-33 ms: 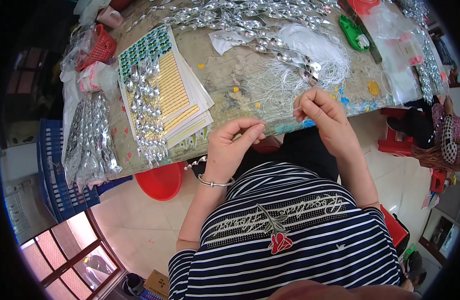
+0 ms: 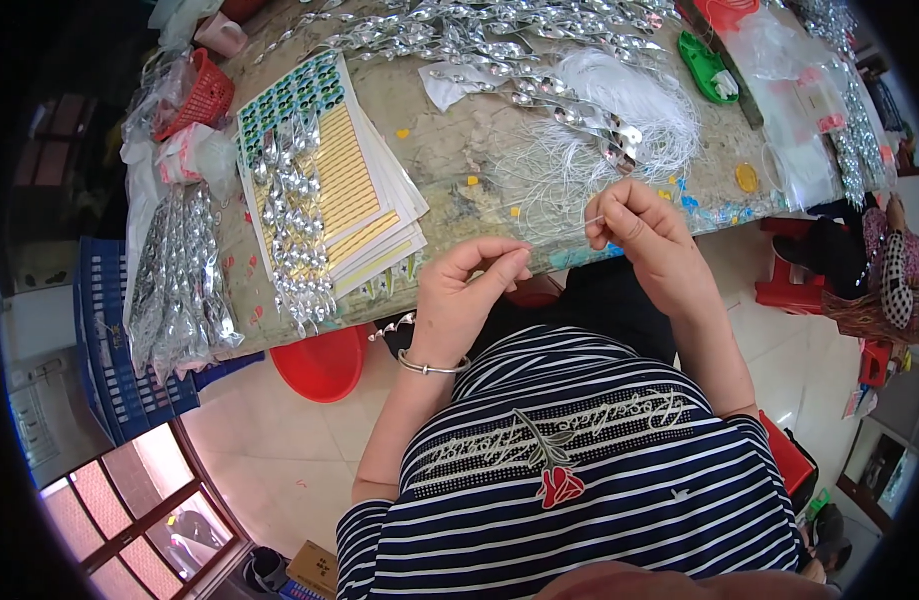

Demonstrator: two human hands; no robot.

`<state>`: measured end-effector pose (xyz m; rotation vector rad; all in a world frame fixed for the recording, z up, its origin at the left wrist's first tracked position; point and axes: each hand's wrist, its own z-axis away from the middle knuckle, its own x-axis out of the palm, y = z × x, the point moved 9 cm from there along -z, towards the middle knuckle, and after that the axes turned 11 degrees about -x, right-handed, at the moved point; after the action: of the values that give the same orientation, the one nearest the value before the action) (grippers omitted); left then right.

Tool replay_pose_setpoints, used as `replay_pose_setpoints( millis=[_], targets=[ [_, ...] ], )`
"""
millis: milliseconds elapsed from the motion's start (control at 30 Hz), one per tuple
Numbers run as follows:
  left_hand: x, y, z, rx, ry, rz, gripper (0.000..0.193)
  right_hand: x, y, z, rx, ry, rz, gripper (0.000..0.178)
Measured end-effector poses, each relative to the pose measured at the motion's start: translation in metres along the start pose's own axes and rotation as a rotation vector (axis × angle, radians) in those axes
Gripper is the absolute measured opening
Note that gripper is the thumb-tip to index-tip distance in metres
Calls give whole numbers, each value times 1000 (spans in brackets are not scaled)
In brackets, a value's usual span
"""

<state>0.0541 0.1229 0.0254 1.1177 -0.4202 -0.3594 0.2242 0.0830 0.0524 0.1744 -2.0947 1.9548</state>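
Note:
Over the near table edge, my left hand (image 2: 472, 282) is closed, thumb and forefinger pinched. A twisted silver foil strip (image 2: 393, 326) pokes out from behind it beside the bangle; its upper part is hidden by the hand. To the right, my right hand (image 2: 648, 235) pinches a fine white thread (image 2: 595, 220), of which only a short bit shows at the fingertips. The two hands are apart. Just beyond my right hand lies a tangled bundle of white thread (image 2: 645, 100), with silver foil strips (image 2: 570, 90) lying against it.
Left on the table (image 2: 430, 150) are stacked sticker sheets (image 2: 355, 170) with foil strips (image 2: 295, 220) on top, bagged silver strips (image 2: 185, 275) and a red basket (image 2: 198, 95). A green tray (image 2: 705, 65) stands far right. A red stool (image 2: 320, 362) is below the table.
My right hand has shifted very slightly downward, and the bit of thread at its fingertips shows a little differently. My left hand stays in place.

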Motion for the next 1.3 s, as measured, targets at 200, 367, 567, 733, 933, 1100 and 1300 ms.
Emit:
replay_pose_setpoints(
  millis=[200,367,567,733,933,1100,1300],
  targets=[
    [-3,2,0,27,67,108,13,22,-7,-3,-28,-73,-91,14],
    [-2,4,2,71,61,34,14,30,-7,-5,-42,-91,-4,12],
    [0,1,1,25,87,97,14,48,-24,-5,-388,-200,624,4],
    [2,3,3,21,57,132,15,68,-33,5,-623,-301,901,9],
    [0,-3,1,-20,6,242,14,72,-35,6,-653,-290,914,12],
    [2,1,4,11,31,229,12,68,-37,7,-641,-287,885,11],
    [1,4,7,93,75,126,9,49,-22,2,-476,-203,718,3]
  ],
)
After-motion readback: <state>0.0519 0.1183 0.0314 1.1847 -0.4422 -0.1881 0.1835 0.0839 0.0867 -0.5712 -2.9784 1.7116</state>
